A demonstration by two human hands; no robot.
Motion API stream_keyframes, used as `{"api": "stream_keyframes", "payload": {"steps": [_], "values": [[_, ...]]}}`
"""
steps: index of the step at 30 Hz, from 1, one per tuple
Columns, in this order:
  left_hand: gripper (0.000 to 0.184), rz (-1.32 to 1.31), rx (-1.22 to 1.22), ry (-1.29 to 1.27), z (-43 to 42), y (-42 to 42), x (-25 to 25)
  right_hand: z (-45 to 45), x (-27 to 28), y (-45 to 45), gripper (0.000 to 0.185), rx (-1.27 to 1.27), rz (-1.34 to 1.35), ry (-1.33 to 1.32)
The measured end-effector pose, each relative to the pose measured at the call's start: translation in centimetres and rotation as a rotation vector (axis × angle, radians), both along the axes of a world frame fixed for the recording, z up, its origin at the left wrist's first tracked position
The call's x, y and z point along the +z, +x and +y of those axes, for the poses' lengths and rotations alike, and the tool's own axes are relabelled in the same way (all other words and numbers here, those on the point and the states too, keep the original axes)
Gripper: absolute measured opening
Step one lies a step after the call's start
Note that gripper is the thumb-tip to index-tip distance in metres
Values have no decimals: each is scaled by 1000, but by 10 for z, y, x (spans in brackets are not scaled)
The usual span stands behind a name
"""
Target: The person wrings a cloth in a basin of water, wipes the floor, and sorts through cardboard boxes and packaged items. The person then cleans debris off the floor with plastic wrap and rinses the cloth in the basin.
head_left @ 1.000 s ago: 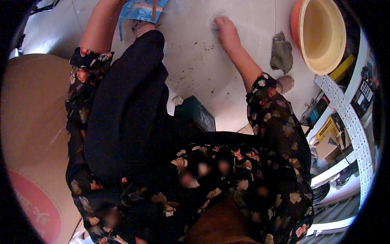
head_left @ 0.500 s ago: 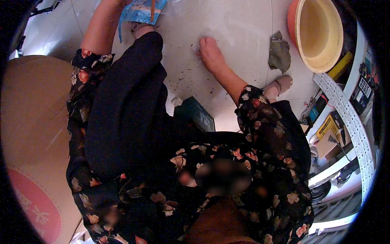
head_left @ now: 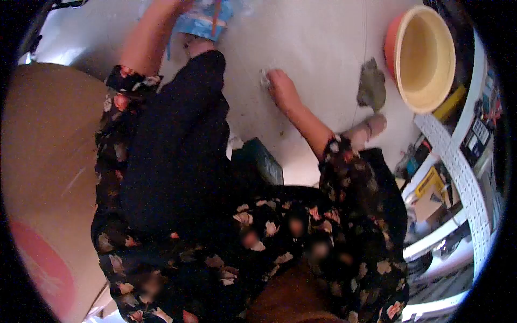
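On the pale floor, my right hand [head_left: 281,89] is closed around a small crumpled whitish wad [head_left: 264,79], whose material is too blurred to name. My left hand [head_left: 184,5] is at the top edge, beside a blue plastic packet [head_left: 200,22] with a thin orange-brown strip across it. Its fingers are mostly cut off by the frame, so its grip does not show. A few faint dark specks lie on the floor between my leg and my right forearm.
A grey-green cloth [head_left: 372,85] lies right of my right hand, near a red basin [head_left: 396,47] with a cream inside. A dark green box [head_left: 257,160] stands between my legs. Cardboard [head_left: 48,156] is at the left, a white metal shelf [head_left: 455,161] with tools at the right.
My right hand has moved left and closer to my body with the wad. Fewer dark specks show on the floor. The whole view has shifted slightly.
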State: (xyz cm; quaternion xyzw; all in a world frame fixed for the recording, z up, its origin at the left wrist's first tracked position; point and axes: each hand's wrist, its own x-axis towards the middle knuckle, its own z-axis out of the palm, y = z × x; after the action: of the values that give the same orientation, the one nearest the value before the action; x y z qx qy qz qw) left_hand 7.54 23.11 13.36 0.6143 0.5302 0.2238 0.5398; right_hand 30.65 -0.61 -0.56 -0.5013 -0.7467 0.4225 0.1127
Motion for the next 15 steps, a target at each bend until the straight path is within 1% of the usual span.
{"api": "stream_keyframes", "payload": {"steps": [2, 4, 7, 8, 11, 14, 15], "values": [[36, 43, -22, 56, 7, -7, -1, 9, 31, -13, 33, -88, 203, 73], [35, 94, -12, 60, 11, -4, 13, 37, 76, -37, 36, -102, 289, 95], [33, 142, -26, 225, 16, -9, 17, 86, 126, -81, 36, -118, 396, 195], [32, 154, -7, 196, 18, -7, 22, 96, 137, -93, 36, -126, 423, 233], [33, 301, -135, 434, 21, -18, 27, 130, 140, -132, 37, -161, 464, 397], [36, 309, -108, 395, 21, -11, 40, 166, 118, -163, 35, -228, 135, 438], [37, 310, -97, 379, 21, -9, 45, 172, 108, -160, 28, -196, 44, 373]]}}
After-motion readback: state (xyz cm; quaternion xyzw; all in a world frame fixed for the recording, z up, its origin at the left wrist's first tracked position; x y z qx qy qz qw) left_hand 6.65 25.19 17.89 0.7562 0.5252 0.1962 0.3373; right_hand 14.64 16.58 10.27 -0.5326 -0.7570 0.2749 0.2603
